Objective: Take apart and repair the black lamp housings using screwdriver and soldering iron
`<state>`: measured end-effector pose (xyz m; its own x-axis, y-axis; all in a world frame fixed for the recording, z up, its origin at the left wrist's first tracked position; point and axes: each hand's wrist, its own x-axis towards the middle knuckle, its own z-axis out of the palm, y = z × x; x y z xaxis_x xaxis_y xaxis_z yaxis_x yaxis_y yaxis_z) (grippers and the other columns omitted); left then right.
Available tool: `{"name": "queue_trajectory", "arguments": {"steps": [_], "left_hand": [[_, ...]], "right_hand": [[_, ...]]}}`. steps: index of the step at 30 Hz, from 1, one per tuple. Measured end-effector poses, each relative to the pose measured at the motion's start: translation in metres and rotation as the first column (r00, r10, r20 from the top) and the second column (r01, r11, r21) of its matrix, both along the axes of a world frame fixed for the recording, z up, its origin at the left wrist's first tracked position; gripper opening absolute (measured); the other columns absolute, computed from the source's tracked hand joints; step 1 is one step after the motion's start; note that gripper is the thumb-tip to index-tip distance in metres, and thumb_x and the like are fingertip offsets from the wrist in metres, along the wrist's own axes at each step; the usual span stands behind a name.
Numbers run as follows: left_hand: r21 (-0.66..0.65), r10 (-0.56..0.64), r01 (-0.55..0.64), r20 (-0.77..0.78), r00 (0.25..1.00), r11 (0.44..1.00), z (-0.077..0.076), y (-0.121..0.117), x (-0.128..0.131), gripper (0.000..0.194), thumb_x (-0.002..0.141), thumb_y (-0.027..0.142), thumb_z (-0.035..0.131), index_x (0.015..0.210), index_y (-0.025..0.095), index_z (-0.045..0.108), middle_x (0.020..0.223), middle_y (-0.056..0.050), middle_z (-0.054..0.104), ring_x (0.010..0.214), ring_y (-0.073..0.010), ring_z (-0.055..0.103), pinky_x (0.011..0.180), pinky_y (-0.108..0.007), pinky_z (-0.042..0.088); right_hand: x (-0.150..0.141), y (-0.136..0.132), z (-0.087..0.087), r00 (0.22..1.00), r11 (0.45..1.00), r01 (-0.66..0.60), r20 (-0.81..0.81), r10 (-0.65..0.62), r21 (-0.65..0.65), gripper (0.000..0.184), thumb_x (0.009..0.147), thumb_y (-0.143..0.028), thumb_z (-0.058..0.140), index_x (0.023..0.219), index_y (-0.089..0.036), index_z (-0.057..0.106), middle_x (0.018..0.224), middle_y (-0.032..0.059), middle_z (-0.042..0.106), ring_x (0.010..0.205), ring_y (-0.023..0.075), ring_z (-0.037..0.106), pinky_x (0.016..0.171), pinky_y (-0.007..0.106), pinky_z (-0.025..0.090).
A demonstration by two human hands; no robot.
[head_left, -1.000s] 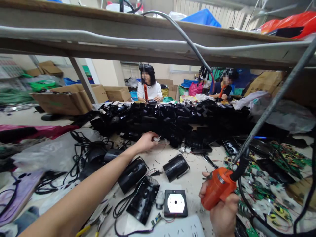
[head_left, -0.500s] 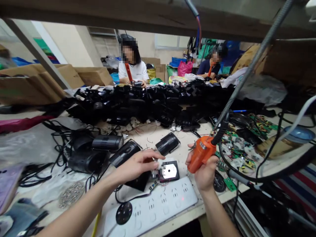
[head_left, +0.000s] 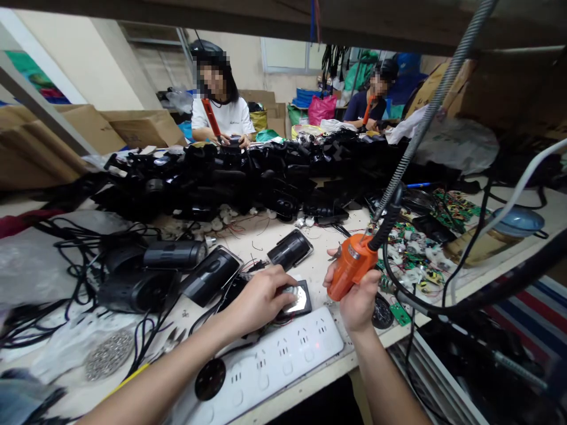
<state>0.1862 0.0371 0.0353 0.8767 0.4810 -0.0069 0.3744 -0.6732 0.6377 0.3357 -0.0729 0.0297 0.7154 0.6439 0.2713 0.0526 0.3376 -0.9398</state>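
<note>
I am gripping an orange corded tool [head_left: 349, 268] in my right hand [head_left: 357, 295], the fingers wrapping around its body over the bench. My left hand [head_left: 259, 298] is resting at a small square black piece [head_left: 303, 295] with a shiny face, just beyond a white power strip [head_left: 266, 378]; I cannot tell whether its fingertips are pinching anything. Black cylindrical housings [head_left: 290, 249] are lying nearby on the pale workbench [head_left: 245, 239], small silvery bits [head_left: 108, 355] piling at left, green circuit boards [head_left: 460, 209] spreading at right. Farther back, a dark heap of parts [head_left: 239, 183] is stretching across. Beyond it, a co-worker in white [head_left: 228, 117] and another in dark clothing [head_left: 357, 109] are sitting with orange tools [head_left: 211, 118], cardboard boxes [head_left: 139, 127] standing leftward.
</note>
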Motion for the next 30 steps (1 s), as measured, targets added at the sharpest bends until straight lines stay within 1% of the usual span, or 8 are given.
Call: {"name": "queue_trajectory", "arguments": {"steps": [4,8,10,13,17,22,26,30], "left_hand": [[0.140,-0.032,0.040,-0.059,0.998,0.989,0.001,-0.009,0.003,0.021,0.091,0.020,0.053,0.102,0.017,0.070,0.089,-0.006,0.060,0.084,-0.0194,0.058,0.074,-0.029,0.047],[0.235,-0.143,0.170,-0.128,0.981,0.957,0.002,-0.018,0.010,0.021,0.091,0.015,0.049,0.097,0.017,0.069,0.089,-0.007,0.056,0.083,-0.0198,0.055,0.073,-0.030,0.046],[0.230,-0.144,0.175,-0.143,0.979,0.957,0.000,-0.019,0.013,0.020,0.090,0.014,0.049,0.093,0.016,0.069,0.088,-0.007,0.055,0.082,-0.0194,0.054,0.072,-0.029,0.046],[0.163,-0.126,0.143,-0.110,0.986,0.976,-0.005,-0.015,0.011,0.026,0.087,0.013,0.050,0.105,0.019,0.068,0.090,-0.006,0.055,0.084,-0.0195,0.056,0.076,-0.030,0.048],[0.077,-0.015,0.012,0.039,0.999,0.997,-0.012,-0.018,-0.002,0.054,0.077,0.005,0.050,0.128,0.020,0.051,0.110,-0.008,0.056,0.098,-0.0215,0.058,0.086,-0.034,0.049],[-0.085,0.290,-0.282,0.114,0.950,0.956,-0.025,-0.035,-0.015,0.031,0.072,0.008,0.049,0.100,0.021,0.051,0.089,-0.003,0.062,0.077,-0.0190,0.061,0.071,-0.032,0.051],[-0.269,0.363,-0.323,0.113,0.925,0.907,-0.031,-0.047,-0.013,0.029,0.073,0.009,0.049,0.098,0.022,0.049,0.088,-0.002,0.068,0.075,-0.0174,0.065,0.068,-0.030,0.051],[-0.338,0.413,-0.357,0.109,0.904,0.871,-0.027,-0.050,-0.005,0.023,0.075,0.012,0.055,0.095,0.023,0.049,0.081,0.000,0.070,0.076,-0.0176,0.066,0.070,-0.029,0.049]], "right_hand": [[-0.002,0.002,0.003,0.997,0.999,-0.009,-0.070,0.013,0.045,0.078,0.074,-0.089,0.033,0.084,-0.019,0.066,0.054,0.0006,0.056,0.046,0.0159,0.050,0.046,0.030,0.042],[-0.004,0.003,0.005,0.997,0.999,-0.030,-0.067,0.033,0.036,0.077,0.073,-0.090,0.032,0.071,-0.019,0.062,0.054,0.0013,0.056,0.045,0.0152,0.049,0.046,0.030,0.042],[-0.005,0.003,0.006,0.997,0.999,-0.036,-0.069,0.038,0.030,0.076,0.073,-0.090,0.031,0.069,-0.020,0.060,0.053,0.0013,0.056,0.045,0.0154,0.050,0.045,0.030,0.042],[-0.006,0.003,0.007,0.995,0.998,-0.043,-0.085,0.046,0.036,0.077,0.071,-0.091,0.033,0.080,-0.020,0.063,0.053,0.0002,0.056,0.045,0.0160,0.051,0.044,0.029,0.041],[-0.003,0.006,0.004,0.997,0.998,-0.057,-0.049,0.058,0.024,0.078,0.075,-0.088,0.030,0.089,-0.019,0.064,0.054,-0.0007,0.057,0.045,0.0158,0.051,0.044,0.029,0.042],[0.010,0.013,-0.003,0.997,1.000,-0.012,0.082,0.014,-0.026,0.071,0.084,-0.080,0.028,0.086,-0.017,0.062,0.061,0.0019,0.061,0.056,0.0186,0.059,0.056,0.032,0.048],[0.023,0.011,-0.004,0.965,0.994,0.053,0.260,-0.025,-0.101,0.068,0.090,-0.073,0.028,0.101,-0.016,0.063,0.082,0.0067,0.065,0.077,0.0222,0.063,0.072,0.037,0.050],[0.022,-0.002,-0.002,0.880,0.951,0.283,0.429,-0.206,-0.126,0.048,0.092,-0.058,0.046,0.113,-0.017,0.059,0.107,0.0114,0.060,0.100,0.0252,0.058,0.086,0.042,0.047]]}}
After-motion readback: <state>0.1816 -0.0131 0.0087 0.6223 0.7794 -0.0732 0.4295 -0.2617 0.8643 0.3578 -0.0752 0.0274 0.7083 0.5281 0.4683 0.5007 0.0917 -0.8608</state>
